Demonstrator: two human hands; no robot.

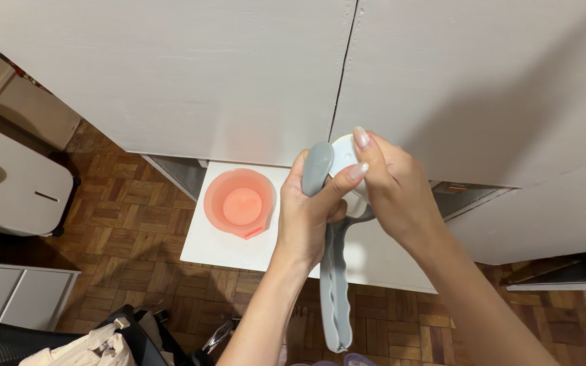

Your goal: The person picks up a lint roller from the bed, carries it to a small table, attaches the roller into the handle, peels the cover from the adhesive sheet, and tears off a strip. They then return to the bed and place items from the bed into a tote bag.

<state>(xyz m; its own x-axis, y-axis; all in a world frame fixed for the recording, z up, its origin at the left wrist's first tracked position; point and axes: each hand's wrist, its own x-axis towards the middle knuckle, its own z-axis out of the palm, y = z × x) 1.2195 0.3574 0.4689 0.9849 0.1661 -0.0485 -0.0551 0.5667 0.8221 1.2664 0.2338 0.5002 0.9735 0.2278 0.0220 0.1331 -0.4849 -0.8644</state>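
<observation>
Both hands, left (304,220) and right (391,186), grip 1 grey tool (334,285), handle hanging below

The hands (347,196) hide most of the white round piece (344,150); the bottom edge cuts off the beige bag (79,352).

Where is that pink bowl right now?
In the head view, the pink bowl sits on the left part of the small white table, just left of the left hand, which grips a grey tool.
</observation>
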